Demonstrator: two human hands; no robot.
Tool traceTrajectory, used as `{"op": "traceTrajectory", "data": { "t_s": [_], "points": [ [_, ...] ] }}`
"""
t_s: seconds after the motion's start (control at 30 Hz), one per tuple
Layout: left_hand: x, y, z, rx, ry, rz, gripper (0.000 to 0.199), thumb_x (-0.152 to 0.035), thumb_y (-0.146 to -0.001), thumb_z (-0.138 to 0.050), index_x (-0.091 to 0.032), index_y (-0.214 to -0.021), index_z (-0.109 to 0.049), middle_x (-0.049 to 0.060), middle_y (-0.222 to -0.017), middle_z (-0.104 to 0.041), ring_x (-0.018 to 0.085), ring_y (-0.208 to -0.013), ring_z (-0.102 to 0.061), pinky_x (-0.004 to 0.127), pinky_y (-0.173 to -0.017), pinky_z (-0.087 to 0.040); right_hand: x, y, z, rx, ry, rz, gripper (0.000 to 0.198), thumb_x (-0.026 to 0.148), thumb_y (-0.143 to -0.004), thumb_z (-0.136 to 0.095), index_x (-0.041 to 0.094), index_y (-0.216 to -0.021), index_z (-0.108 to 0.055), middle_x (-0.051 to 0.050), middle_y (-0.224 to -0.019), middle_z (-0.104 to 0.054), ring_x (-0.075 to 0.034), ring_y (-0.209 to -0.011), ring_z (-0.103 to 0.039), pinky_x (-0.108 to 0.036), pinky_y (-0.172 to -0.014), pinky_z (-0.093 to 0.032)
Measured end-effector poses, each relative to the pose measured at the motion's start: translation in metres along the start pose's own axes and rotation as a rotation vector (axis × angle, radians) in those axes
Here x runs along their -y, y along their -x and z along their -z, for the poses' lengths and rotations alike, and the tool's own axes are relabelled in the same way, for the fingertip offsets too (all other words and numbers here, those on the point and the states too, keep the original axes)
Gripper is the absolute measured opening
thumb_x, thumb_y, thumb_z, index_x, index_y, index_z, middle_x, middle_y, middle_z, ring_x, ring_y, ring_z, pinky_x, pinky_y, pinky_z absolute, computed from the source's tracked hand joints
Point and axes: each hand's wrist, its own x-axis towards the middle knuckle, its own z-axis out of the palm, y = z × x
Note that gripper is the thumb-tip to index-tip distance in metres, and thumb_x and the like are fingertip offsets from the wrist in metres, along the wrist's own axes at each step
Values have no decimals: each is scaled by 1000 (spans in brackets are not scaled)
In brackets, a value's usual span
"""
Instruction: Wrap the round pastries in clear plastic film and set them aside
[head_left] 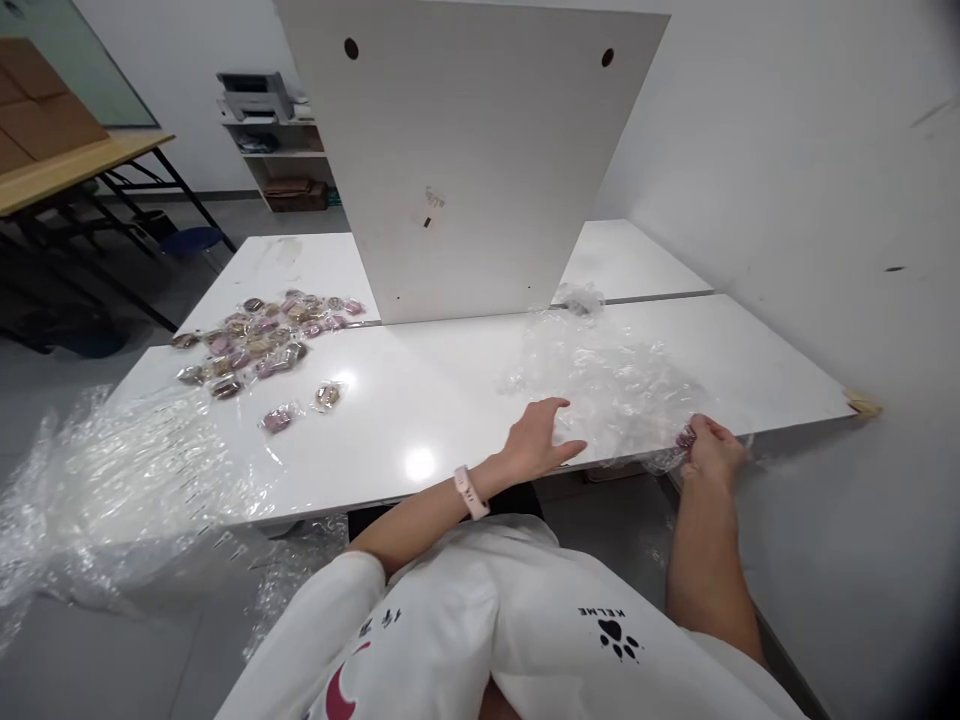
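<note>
My left hand [534, 440], a pale band on its wrist, hovers by the table's front edge. Its thumb and fingers are spread with nothing between them. Beside it lies a heap of crumpled clear plastic bags [615, 385]. To the right, my right hand [716, 450] is closed in a pinch on a small pinkish-purple item in clear plastic [685, 437]. Its exact kind is too small to tell. On the left of the table are many small wrapped pieces [259, 335], brown, pink and yellowish. A pink one [279, 418] and a yellowish one [328, 396] lie apart from that pile.
Clear plastic sleeves [142, 480] cover the left end of the white table [420, 390] and hang over its edge. An upright white panel [487, 160] stands at the back. A wall [840, 200] closes off the right side. Behind is a printer [255, 97] on shelves.
</note>
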Motion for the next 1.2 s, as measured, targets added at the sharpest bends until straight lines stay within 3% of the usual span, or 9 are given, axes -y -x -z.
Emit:
{"op": "traceTrajectory", "data": {
  "t_s": [0.13, 0.23, 0.37, 0.57, 0.7, 0.83, 0.93, 1.07, 1.2],
  "points": [
    [-12, -42, -49, -95, 244, 177, 100, -46, -62, -86, -18, -145, -37, 22, -149, -42, 37, -135, -43, 51, -105, -43, 2, 39, -29, 232, -41, -13, 49, 47, -50, -82, 17, -80, -57, 6, -62, -54, -6, -52, -48, -17, -47, -43],
    [3, -63, -52, -129, 490, 337, 57, -39, -70, -81, -13, -115, -59, 16, -110, -67, 25, -98, -65, 39, -86, -51, 6, 63, -46, 430, -92, -18, 54, 52, -49, -85, 18, -81, -58, 6, -62, -55, -5, -48, -45, -17, -43, -39],
    [25, -66, 12, -356, 638, 262, 30, -43, -75, -73, -15, -73, -60, 1, -67, -60, 10, -60, -52, 23, -58, -42, 39, 60, -54, 426, -178, 165, 47, 50, -60, -82, 21, -83, -53, 9, -55, -49, -4, -43, -36, -15, -39, -24],
    [17, 8, 150, -710, 246, 54, 22, -38, -77, -70, -18, -74, -64, -2, -68, -59, 9, -61, -46, 21, -56, -35, 106, 78, -63, 363, 75, 807, 24, 43, -82, -68, 22, -91, -59, 6, -58, -51, -8, -46, -42, -22, -45, -33],
    [33, 94, 198, -751, 73, 283, 23, -38, -80, -66, -18, -69, -62, -6, -51, -47, 8, -49, -38, 22, -50, -30, 140, 70, -70, 25, 328, 1190, 20, 41, -88, -59, 24, -95, -66, -3, -72, -60, -15, -56, -55, -33, -56, -45],
    [64, 165, 197, -541, 88, 641, 37, -47, -86, -58, -17, -65, -63, -4, -43, -46, 11, -47, -45, 24, -54, -36, 145, 8, -85, -8, 627, 1147, 40, 43, -96, -41, 18, -116, -66, -13, -83, -66, -26, -82, -67, -50, -74, -45],
    [80, 195, 182, -427, 101, 857, 48, -54, -91, -43, -17, -71, -64, 1, -46, -54, 16, -49, -53, 27, -55, -39, 129, -14, -102, 147, 806, 1153, 37, 39, -93, -49, 19, -120, -66, -18, -110, -65, -41, -115, -55, -65, -87, -37],
    [90, 207, 163, -644, -352, 923, 40, -47, -88, -53, -17, -113, -62, 10, -95, -72, 27, -82, -67, 35, -70, -48, 98, 46, -124, 355, 699, 1334, 35, 38, -90, -55, 27, -123, -62, -12, -135, -57, -39, -128, -45, -65, -102, -30],
    [99, 201, 150, -766, -646, 553, 45, -21, -82, -59, -18, -127, -56, 15, -141, -53, 32, -128, -50, 46, -95, -47, 49, 146, -149, 1133, 579, 1402, 59, 49, -92, -53, 24, -145, -43, -12, -144, -52, -32, -133, -46, -52, -107, -37]
  ]
}}
